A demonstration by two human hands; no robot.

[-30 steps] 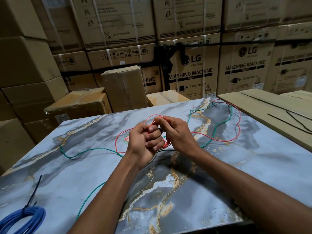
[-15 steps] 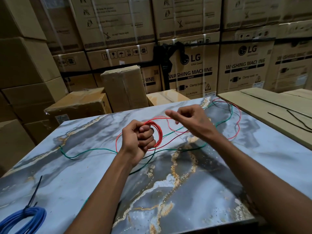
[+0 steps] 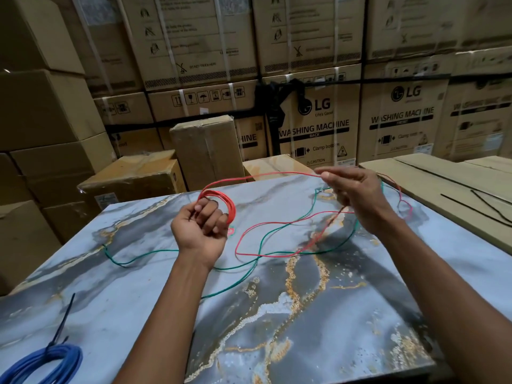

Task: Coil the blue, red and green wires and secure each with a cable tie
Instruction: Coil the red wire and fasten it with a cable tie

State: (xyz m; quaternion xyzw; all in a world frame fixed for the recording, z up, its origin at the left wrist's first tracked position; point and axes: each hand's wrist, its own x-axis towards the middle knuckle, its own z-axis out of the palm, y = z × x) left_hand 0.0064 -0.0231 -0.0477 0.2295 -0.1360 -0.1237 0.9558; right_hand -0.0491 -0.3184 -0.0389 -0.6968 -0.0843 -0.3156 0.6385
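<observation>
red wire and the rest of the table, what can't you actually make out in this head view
- Red wire: its far end is hidden behind the right hand.
- Red coil: the turns blur together; the left hand covers its near side.
- Blue coil: cut off by the bottom left edge.
- Green wire: passes under the left forearm, so that stretch is unseen.
- Black cable ties on the cardboard: cut off by the right edge.

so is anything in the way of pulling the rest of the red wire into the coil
The green wire crosses the loose red wire in several places on the table, so it may snag. Nothing else lies between the right hand and the coil in the left hand.
</observation>
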